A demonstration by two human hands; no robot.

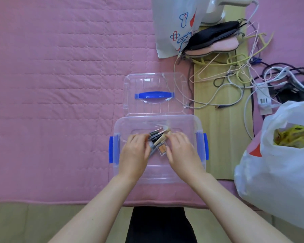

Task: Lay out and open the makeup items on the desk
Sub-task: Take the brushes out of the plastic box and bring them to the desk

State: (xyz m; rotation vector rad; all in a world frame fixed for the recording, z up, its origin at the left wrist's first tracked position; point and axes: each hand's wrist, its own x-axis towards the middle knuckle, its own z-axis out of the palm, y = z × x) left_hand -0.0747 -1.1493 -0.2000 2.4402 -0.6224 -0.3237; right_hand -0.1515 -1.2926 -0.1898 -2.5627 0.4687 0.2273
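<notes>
The clear plastic storage box with blue side latches (158,174) sits on the pink quilted cover (60,85), and both hands are down inside it. On the left of the box, the left hand (133,155) has its fingers curled in against the small bundle of makeup items (156,139) at the middle of the box; they look closed on the dark tubes, though the fingertips are hidden. The bundle itself: slim black tubes, a pale-handled brush or two lying aslant, and a small square clear case with an orange-tan pan (161,148) at the near edge. All light stuff, by the look of it, stiff and smooth, so apt to slide and roll; best gathered as a bunch round the middle, with the little case pinched by its edges, since a pressed pan may crack if dropped. On the right of the bundle, the right hand (180,151) cups it, fingers bent and touching the brush ends and the case. Just beyond the box lies the clear lid with a blue handle (154,95).
</notes>
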